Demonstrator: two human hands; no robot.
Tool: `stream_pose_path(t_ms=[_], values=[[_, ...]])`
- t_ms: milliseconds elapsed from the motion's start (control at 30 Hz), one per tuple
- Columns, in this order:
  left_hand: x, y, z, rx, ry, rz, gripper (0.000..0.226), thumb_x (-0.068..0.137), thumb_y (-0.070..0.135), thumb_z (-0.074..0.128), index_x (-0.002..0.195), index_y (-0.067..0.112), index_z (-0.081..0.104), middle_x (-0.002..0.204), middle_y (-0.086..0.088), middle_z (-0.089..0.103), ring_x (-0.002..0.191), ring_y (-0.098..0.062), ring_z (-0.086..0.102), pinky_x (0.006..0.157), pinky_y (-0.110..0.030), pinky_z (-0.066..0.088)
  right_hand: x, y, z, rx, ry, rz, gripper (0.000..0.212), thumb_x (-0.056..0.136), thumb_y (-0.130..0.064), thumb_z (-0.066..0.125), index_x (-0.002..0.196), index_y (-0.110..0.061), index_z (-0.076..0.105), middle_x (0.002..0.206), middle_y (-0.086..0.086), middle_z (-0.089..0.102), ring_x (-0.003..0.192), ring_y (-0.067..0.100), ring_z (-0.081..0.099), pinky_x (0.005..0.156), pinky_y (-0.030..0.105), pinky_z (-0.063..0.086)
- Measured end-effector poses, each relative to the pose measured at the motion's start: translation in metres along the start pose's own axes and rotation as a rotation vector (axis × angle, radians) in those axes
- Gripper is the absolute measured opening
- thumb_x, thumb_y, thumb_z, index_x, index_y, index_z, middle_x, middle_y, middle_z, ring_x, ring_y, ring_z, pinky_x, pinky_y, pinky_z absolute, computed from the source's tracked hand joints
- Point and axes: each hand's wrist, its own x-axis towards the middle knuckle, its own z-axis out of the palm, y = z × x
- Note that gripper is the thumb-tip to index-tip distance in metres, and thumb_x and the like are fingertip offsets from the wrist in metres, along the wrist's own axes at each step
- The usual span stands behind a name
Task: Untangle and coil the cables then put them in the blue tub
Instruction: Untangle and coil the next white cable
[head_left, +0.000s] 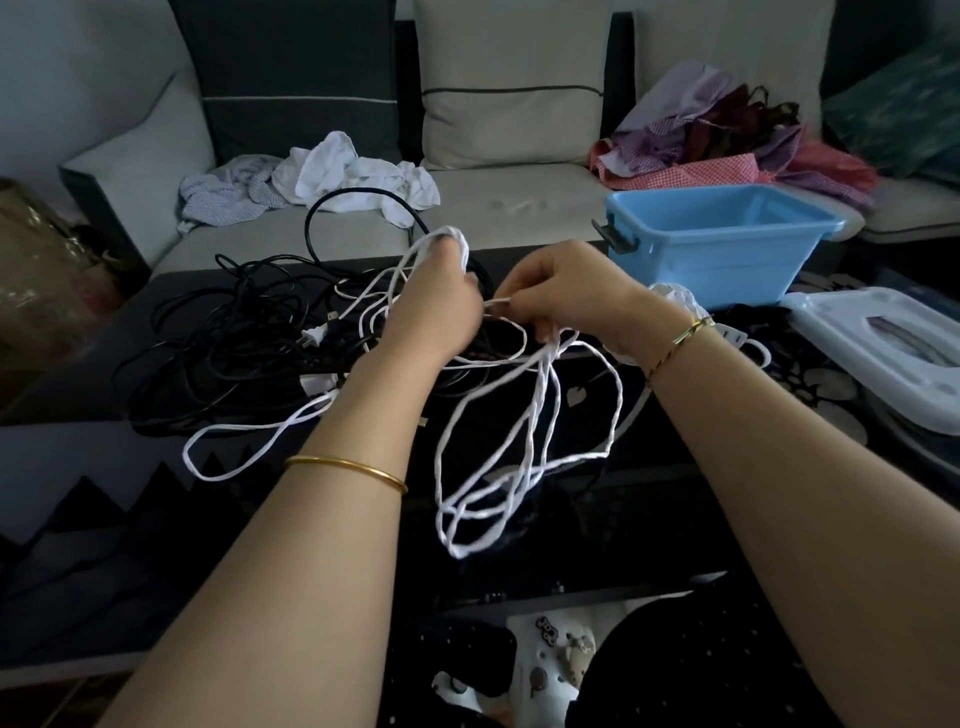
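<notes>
Grip state: left hand (441, 306) curls round loops of thin white braided cable (549, 364); right hand (561, 296) pinches one strand above dark tabletop (675, 499).

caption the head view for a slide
Left hand and right hand untangle a white cable; black cables and the blue tub wait behind.

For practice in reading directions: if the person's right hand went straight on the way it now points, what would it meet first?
The right hand would likely meet the left hand first; both grip the white cable, though depth is unclear.
</notes>
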Motion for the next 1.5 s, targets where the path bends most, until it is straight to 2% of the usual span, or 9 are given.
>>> stream_pose_path(t_ms=[100, 233, 533, 700, 933, 1033, 1133, 1300, 1500], values=[[-0.003, 0.002, -0.001, -0.023, -0.146, -0.028, 0.013, 0.091, 0.015, 0.042, 0.080, 0.008, 0.045, 0.078, -0.014, 0.058, 0.070, -0.031, 0.055, 0.066, -0.040, 0.047, 0.006, 0.006, -0.001, -0.155, 0.191, -0.069, 0.010, 0.072, -0.004, 0.071, 0.077, -0.012, 0.068, 0.065, -0.006, 0.059, 0.053, 0.003, 0.051, 0.050, 0.012, 0.043], [-0.010, 0.008, -0.009, -0.204, -0.370, -0.142, 0.027, 0.091, 0.040, 0.053, 0.084, 0.014, 0.056, 0.063, -0.002, 0.055, 0.049, -0.014, 0.047, 0.045, -0.023, 0.039, 0.010, 0.014, 0.002, -0.355, 0.276, -0.148, 0.013, 0.075, -0.026, 0.073, 0.079, -0.020, 0.063, 0.077, -0.007, 0.062, 0.071, 0.010, 0.056, 0.064, 0.027, 0.048], [-0.005, -0.001, -0.003, 0.016, -0.093, -0.027, 0.029, 0.093, 0.021, 0.049, 0.066, 0.011, 0.048, 0.060, -0.005, 0.051, 0.056, -0.025, 0.046, 0.058, -0.035, 0.039, 0.009, 0.018, 0.004, -0.395, 0.009, -0.071, 0.019, 0.083, -0.023, 0.070, 0.098, -0.012, 0.070, 0.086, -0.001, 0.064, 0.073, 0.008, 0.056, 0.061, 0.016, 0.044], [-0.001, 0.002, -0.020, -0.644, 0.085, -0.400, 0.015, 0.093, 0.006, 0.047, 0.084, 0.012, 0.057, 0.055, 0.001, 0.049, 0.041, -0.009, 0.037, 0.040, -0.018, 0.031, 0.000, 0.036, -0.001, -0.284, -0.206, 0.107, 0.017, 0.085, -0.022, 0.069, 0.100, -0.013, 0.071, 0.092, 0.009, 0.068, 0.071, 0.010, 0.057, 0.070, 0.028, 0.057], [0.004, 0.006, -0.031, -1.093, 0.183, -0.519, 0.030, 0.090, -0.002, 0.042, 0.064, 0.012, 0.044, 0.037, 0.007, 0.038, 0.030, -0.006, 0.028, 0.037, -0.013, 0.024, 0.000, 0.047, -0.006, -0.176, -0.378, 0.334, 0.027, 0.087, -0.022, 0.068, 0.111, -0.011, 0.066, 0.067, 0.000, 0.057, 0.061, 0.012, 0.053, 0.061, 0.025, 0.054], [0.003, 0.006, -0.027, -1.000, 0.097, -0.511, 0.022, 0.093, 0.004, 0.046, 0.073, 0.010, 0.052, 0.039, 0.006, 0.043, 0.033, -0.006, 0.032, 0.038, -0.014, 0.027, 0.001, 0.043, -0.006, -0.429, -0.274, 0.191, 0.031, 0.083, -0.027, 0.072, 0.110, -0.012, 0.068, 0.082, 0.001, 0.062, 0.074, 0.013, 0.056, 0.068, 0.025, 0.049], [0.002, 0.001, -0.021, -0.948, -0.049, -0.540, 0.022, 0.100, 0.015, 0.042, 0.086, 0.005, 0.056, 0.038, 0.007, 0.044, 0.031, -0.004, 0.033, 0.037, -0.011, 0.029, 0.003, 0.035, -0.002, -0.175, -0.052, 0.013, 0.017, 0.085, -0.022, 0.070, 0.098, -0.010, 0.072, 0.084, 0.007, 0.067, 0.069, 0.004, 0.058, 0.061, 0.012, 0.043], [-0.002, -0.002, -0.021, -1.085, -0.342, -0.592, 0.029, 0.101, 0.021, 0.034, 0.094, 0.004, 0.056, 0.039, 0.009, 0.035, 0.030, -0.003, 0.028, 0.034, -0.011, 0.023, 0.008, 0.032, -0.001, 0.457, 0.022, 0.154, 0.020, 0.098, -0.015, 0.050, 0.088, -0.007, 0.064, 0.057, 0.000, 0.058, 0.050, 0.012, 0.059, 0.065, 0.028, 0.057], [-0.006, -0.001, -0.028, -1.590, -0.548, -0.524, 0.034, 0.098, 0.023, 0.034, 0.088, 0.004, 0.060, 0.038, 0.009, 0.033, 0.031, -0.003, 0.030, 0.035, -0.012, 0.025, 0.003, 0.041, 0.007, 0.351, -0.095, 0.261, 0.026, 0.099, -0.021, 0.048, 0.099, -0.003, 0.066, 0.056, 0.001, 0.040, 0.039, 0.008, 0.032, 0.043, 0.021, 0.037]])
